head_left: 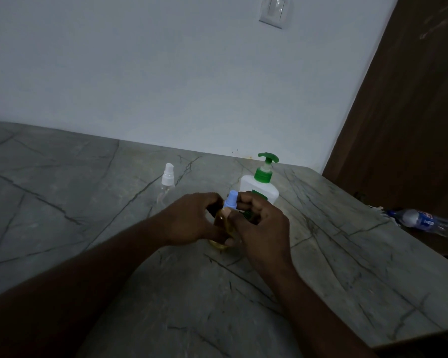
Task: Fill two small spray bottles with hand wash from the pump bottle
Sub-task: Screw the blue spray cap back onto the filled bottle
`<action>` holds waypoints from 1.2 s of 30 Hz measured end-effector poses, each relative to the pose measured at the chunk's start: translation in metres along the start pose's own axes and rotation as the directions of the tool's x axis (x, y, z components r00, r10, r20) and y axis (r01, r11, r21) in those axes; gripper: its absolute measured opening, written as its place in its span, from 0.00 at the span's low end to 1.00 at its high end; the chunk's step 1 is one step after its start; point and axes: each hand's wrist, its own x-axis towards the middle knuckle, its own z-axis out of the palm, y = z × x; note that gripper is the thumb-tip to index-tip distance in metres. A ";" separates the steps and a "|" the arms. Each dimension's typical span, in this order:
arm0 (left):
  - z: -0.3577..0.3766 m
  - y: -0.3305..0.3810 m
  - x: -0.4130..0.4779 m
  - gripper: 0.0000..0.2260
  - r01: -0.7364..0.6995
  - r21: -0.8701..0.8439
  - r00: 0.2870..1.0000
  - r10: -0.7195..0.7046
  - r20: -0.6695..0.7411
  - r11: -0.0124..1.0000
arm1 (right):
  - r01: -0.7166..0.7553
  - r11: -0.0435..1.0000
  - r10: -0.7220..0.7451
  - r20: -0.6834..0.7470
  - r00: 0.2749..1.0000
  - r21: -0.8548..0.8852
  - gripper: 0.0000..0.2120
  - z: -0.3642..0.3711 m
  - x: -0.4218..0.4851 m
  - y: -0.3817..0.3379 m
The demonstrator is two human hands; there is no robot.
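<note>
Clock face: laid flat on the table (347, 267), centred on the held bottle, 12 toward the wall.
Left hand (192, 218): fingers curled round the body of a small spray bottle (221, 220), holding it upright with its base on or just above the tabletop.
Right hand (259, 223): thumb and fingertips pinched on the blue top (230, 202) of that bottle, coming in from 3 o'clock.
Contents: yellow-amber liquid shows between the fingers, so this bottle looks filled or nearly so.
Step, as I judge it: the top is being twisted, but on or off cannot be told.
Second spray bottle (166, 182): white top, clear body, standing alone at 10 o'clock, well apart from the hands. It looks almost empty, though the light is too dim to be sure.
Pump bottle (259, 188): white with a green pump, upright at 1 o'clock, just behind the right hand.
Handling: the small bottle is likely light, thin plastic that squeezes in, and it will be slick if soap has run down it. Hold the body low and firm without crushing it. Turn the top by its collar, not by the spray head.
Risk: a hard squeeze with the top loose could push soap out at the neck.
Also there: a water bottle (424, 220) lying on its side at 3 o'clock, past the table's edge.
</note>
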 end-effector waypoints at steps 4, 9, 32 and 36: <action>0.006 0.002 0.001 0.29 0.026 -0.015 0.999 -0.025 0.042 1.000 | -0.025 0.999 0.025 0.001 1.000 0.023 0.15 0.000 0.000 0.001; -0.011 -0.002 -0.001 0.19 0.046 -0.111 0.981 -0.024 0.194 0.993 | -0.003 1.000 0.003 0.022 1.000 0.005 0.15 0.000 0.000 0.001; 0.001 -0.001 0.000 0.19 -0.063 0.182 0.995 0.075 -0.060 0.981 | 0.009 1.000 -0.008 0.016 1.000 -0.011 0.17 0.003 -0.001 0.006; 0.005 0.000 0.001 0.20 -0.067 0.240 0.987 0.100 -0.127 0.968 | 0.013 0.999 -0.014 -0.042 0.999 -0.033 0.15 0.007 -0.003 0.009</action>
